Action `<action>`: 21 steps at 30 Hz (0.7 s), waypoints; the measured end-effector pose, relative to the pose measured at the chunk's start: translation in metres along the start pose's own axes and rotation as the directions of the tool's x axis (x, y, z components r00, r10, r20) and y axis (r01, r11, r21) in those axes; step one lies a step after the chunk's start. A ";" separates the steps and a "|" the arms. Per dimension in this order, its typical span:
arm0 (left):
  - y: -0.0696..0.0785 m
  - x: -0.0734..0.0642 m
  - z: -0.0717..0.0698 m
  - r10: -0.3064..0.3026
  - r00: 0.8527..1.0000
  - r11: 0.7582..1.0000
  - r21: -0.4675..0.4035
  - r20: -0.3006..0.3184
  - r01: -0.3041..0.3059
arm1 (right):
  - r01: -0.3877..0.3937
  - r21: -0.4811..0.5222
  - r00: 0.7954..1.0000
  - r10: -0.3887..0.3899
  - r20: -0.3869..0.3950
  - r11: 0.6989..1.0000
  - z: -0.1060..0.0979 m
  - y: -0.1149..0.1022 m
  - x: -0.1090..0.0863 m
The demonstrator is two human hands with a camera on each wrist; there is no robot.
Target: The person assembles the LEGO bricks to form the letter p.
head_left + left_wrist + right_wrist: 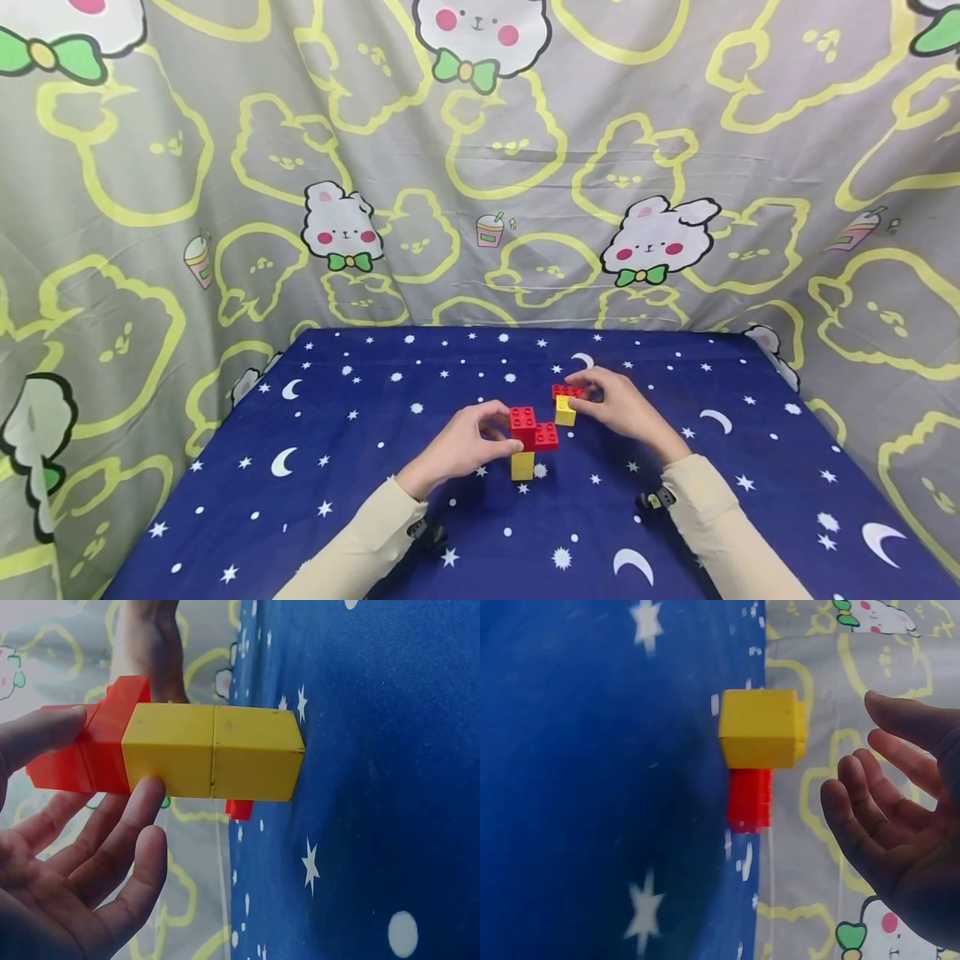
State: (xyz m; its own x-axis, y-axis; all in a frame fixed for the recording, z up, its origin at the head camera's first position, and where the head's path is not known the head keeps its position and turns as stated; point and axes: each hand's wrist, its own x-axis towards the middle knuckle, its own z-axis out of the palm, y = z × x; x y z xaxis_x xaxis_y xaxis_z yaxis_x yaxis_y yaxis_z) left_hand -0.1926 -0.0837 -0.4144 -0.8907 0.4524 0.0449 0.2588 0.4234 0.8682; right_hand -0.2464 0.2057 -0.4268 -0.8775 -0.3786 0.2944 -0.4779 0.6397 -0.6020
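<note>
My left hand (467, 442) grips a stack of toy building bricks by its upper part, thumb on one side and fingers on the other. Two yellow bricks (214, 750) form the lower part; above them are red bricks (522, 425), one jutting to the right. Whether the stack's foot touches the cloth I cannot tell. My right hand (621, 406) hovers beside a loose yellow brick (566, 411) and a red brick (567, 390) behind it. In the right wrist view its relaxed fingers (870, 799) are spread apart from the yellow brick, with nothing between them.
A dark blue cloth (360, 500) with white stars and moons covers the table. Grey curtains (420, 150) with yellow outlines and rabbit prints hang behind it and along both sides. The two loose bricks stand slightly farther back than the stack.
</note>
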 end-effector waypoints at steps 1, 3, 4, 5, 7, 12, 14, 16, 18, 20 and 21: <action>0.000 0.000 0.000 -0.001 1.000 1.000 -0.002 0.000 0.001 | -0.001 -0.006 1.000 0.001 0.006 1.000 0.001 0.002 0.000; 0.000 -0.001 -0.001 -0.004 1.000 1.000 -0.004 0.003 0.004 | -0.012 -0.019 1.000 0.012 0.015 1.000 0.004 0.006 0.000; 0.000 -0.001 -0.001 -0.005 1.000 1.000 -0.004 0.004 0.005 | -0.018 -0.028 1.000 0.018 0.019 0.999 0.005 0.008 0.000; 0.000 -0.001 -0.001 -0.004 1.000 1.000 -0.001 0.004 0.004 | -0.030 -0.030 0.999 0.031 0.022 0.999 0.007 0.010 -0.001; -0.001 -0.001 -0.001 0.000 1.000 1.000 0.007 0.003 0.000 | -0.042 -0.034 0.999 0.043 0.027 0.999 0.009 0.013 -0.001; -0.001 -0.002 -0.002 0.013 1.000 0.999 0.045 -0.007 -0.013 | -0.052 -0.029 0.997 0.054 0.051 0.998 0.012 0.016 -0.001; 0.000 -0.002 -0.003 0.018 1.000 0.998 0.056 -0.009 -0.017 | -0.057 -0.030 0.996 0.059 0.063 0.998 0.013 0.015 -0.001; 0.001 -0.002 -0.004 0.023 1.000 0.998 0.059 -0.009 -0.023 | -0.065 -0.030 0.995 0.067 0.077 0.997 0.014 0.014 -0.001; 0.002 -0.002 -0.004 0.023 1.000 0.998 0.061 -0.007 -0.022 | -0.084 -0.032 0.992 0.086 0.088 0.996 0.015 0.013 -0.001; 0.002 -0.002 -0.005 0.030 1.000 0.998 0.064 -0.005 -0.029 | -0.097 -0.036 0.990 0.100 0.096 0.995 0.016 0.013 -0.001; 0.002 -0.001 -0.005 0.035 0.999 0.997 0.064 -0.004 -0.034 | -0.098 -0.034 0.990 0.101 0.099 0.995 0.016 0.013 -0.002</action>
State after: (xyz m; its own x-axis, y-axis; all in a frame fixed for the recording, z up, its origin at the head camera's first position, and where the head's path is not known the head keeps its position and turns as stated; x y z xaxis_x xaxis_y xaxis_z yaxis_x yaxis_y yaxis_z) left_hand -0.1927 -0.0870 -0.4105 -0.8825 0.4641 0.0768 0.3129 0.4572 0.8325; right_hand -0.2506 0.2039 -0.4467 -0.9131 -0.3764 0.1566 -0.3903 0.6964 -0.6023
